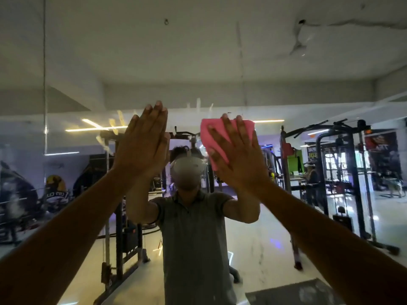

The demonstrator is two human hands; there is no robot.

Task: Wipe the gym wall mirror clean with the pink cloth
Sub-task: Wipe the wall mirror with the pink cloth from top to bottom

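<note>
Pink cloth (222,137): 1 cloth, pressed flat against the mirror under the right hand; its top edge and left side are seen past the fingers toward 12 and 9 o'clock of the hand.
Right hand (239,156): raised, fingers straight and spread, palm laid on the cloth; nothing is pinched, the cloth is held by flat pressure.
Left hand (143,146): raised at 9 o'clock of the right hand, apart from the cloth; fingers are straight and pressed together, palm toward the glass. Whether the glass is touched cannot be told.
Mirror (220,62): the whole view is filled by the wall mirror; 1 vertical seam is seen near the left edge, and pale smears are seen at 12 o'clock of both hands.
Reflection: a person in a grey shirt with a headset (187,172) is shown between the 2 hands, with both arms raised.
Gym equipment: dark weight racks (343,172) are reflected at 3 o'clock of the right hand, and further machines are reflected at 9 o'clock; a count cannot be made.
Ceiling: 1 fan (299,48) is reflected at upper right.
</note>
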